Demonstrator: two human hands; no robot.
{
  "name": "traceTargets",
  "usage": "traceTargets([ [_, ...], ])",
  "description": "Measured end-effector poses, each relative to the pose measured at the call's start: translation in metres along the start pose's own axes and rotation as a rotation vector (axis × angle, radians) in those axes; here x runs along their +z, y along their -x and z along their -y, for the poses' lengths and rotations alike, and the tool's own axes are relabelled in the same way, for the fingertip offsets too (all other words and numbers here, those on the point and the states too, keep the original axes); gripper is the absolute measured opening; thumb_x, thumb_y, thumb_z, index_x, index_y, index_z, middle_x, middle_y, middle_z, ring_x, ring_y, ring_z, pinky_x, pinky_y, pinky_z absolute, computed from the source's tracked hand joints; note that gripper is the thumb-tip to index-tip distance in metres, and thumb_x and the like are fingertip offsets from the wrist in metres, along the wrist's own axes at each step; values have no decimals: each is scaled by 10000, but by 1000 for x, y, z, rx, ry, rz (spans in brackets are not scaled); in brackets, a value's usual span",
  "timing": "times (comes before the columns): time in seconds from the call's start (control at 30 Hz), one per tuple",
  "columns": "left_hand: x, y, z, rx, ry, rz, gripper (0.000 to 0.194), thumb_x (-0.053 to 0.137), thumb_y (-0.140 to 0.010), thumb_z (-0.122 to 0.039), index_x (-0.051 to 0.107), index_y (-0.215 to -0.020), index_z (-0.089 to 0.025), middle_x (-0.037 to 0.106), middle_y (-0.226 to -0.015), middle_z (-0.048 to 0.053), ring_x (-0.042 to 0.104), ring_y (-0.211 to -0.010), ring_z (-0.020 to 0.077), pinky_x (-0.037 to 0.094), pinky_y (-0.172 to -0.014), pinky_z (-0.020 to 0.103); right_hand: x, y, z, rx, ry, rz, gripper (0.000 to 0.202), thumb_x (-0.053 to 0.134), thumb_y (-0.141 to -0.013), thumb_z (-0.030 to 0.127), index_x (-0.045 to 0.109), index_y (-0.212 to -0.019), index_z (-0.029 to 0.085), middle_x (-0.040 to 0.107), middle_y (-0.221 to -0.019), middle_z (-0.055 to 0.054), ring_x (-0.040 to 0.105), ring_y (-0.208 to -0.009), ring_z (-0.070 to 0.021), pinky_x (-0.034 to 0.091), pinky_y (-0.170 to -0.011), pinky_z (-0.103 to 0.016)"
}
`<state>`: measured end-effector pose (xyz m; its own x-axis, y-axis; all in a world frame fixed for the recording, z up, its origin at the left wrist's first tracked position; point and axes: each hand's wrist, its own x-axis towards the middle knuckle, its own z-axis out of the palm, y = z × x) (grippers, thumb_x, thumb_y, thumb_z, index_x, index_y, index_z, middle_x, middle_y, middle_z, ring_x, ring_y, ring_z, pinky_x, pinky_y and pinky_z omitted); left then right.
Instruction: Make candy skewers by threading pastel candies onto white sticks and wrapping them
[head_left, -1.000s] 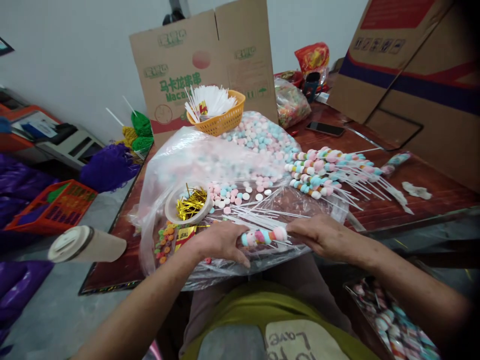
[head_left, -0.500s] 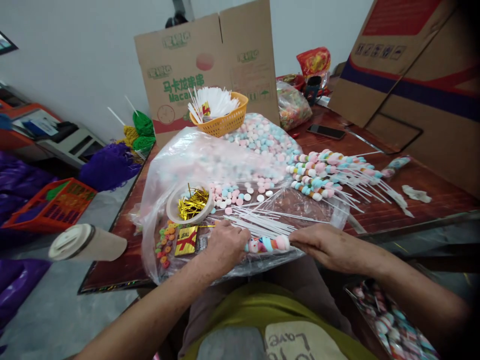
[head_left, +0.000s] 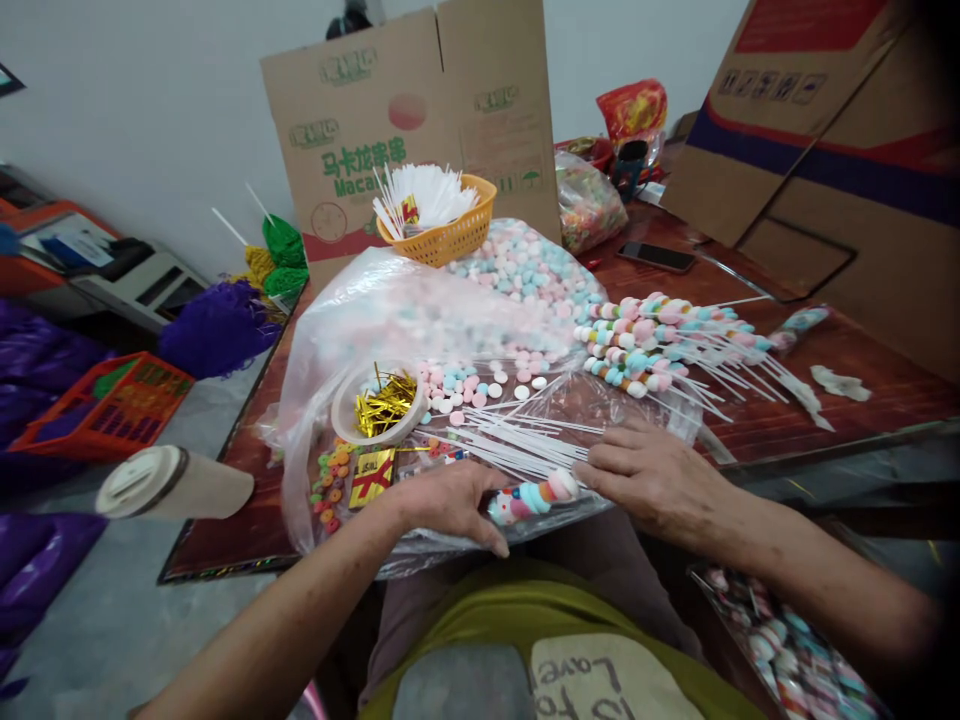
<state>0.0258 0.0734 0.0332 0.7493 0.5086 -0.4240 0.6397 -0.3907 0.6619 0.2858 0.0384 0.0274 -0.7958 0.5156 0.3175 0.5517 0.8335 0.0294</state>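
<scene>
L hand [head_left: 454, 500] gripping candy skewer [head_left: 532, 497] btwn thumb & fingers, nr front edge of table [head_left: 214, 540], R hand [head_left: 645, 478] half-curled by white sticks [head_left: 510, 442], grip unclear, lidded cup [head_left: 206, 490] at L edge

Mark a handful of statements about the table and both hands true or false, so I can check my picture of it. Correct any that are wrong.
1. The left hand holds a candy stack. True.
2. The right hand grips the lidded cup. False: its fingers are by the loose white sticks, and the cup is off to the left.
3. Gold ties sit in a round bowl. True.
4. The yellow basket is full of candy rings. False: it holds a bunch of white sticks.
5. The phone lies flat on the table. True.
</scene>
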Motion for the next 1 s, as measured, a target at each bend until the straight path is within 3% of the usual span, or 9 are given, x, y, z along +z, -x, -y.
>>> traceTargets([
  [0.13,3,-4,2,69,220,60,373,736,-604,-379,602,-881,-168,580,-773,-40,508,-711,125,385,-620,187,-2,2,-1,-31,80,-128,183,397,-886,127,563,-959,155,591,-740,-40,405,-658,-154,264,-613,-323],
  [0.27,4,-4,5,84,340,121,236,689,-658,-311,575,-797,-158,531,-700,-48,479,-667,107,390,-632,193,-12,6,1,-85,88,-155,179,384,-906,137,541,-989,158,617,-814,-46,450,-738,-159,302,-664,-337],
  [0.37,5,-2,6,53,428,136,228,661,-679,-292,570,-839,-158,551,-734,-39,492,-682,111,405,-650,203,-17,7,6,-104,79,-149,192,358,-917,135,540,-973,161,614,-802,-39,463,-758,-158,313,-683,-340],
  [0.53,7,-5,-4,-6,156,108,367,710,-619,-349,594,-915,-166,599,-800,-27,526,-747,143,406,-658,204,-7,4,13,-73,69,-111,157,408,-898,161,564,-917,164,572,-699,-19,437,-646,-138,278,-615,-315],
  [0.63,8,-10,-12,-61,2,72,348,690,-641,-385,599,-904,-177,611,-788,-27,541,-740,148,398,-628,197,0,-2,18,-28,-8,11,126,469,-833,133,579,-888,161,564,-666,-19,454,-607,-146,238,-555,-300],
  [0.8,23,-25,-14,-204,-242,-109,324,634,-678,-421,607,-907,-193,657,-878,30,588,-808,212,419,-660,251,8,-19,24,197,-130,335,179,513,-713,94,594,-843,189,610,-706,-16,511,-549,-139,147,-479,-289],
  [0.93,45,-38,-17,-232,-200,-116,411,640,-680,-441,569,-1016,-214,667,-974,41,607,-893,236,436,-696,267,27,-28,28,206,-220,428,175,499,-722,107,596,-839,195,642,-778,-20,576,-625,-156,189,-487,-280],
  [1.0,48,-39,-20,-219,-145,-143,485,627,-693,-468,524,-1088,-207,662,-999,50,610,-913,241,445,-705,275,38,-27,28,196,-246,438,194,491,-723,105,593,-868,184,650,-827,-35,587,-651,-165,220,-498,-274],
])
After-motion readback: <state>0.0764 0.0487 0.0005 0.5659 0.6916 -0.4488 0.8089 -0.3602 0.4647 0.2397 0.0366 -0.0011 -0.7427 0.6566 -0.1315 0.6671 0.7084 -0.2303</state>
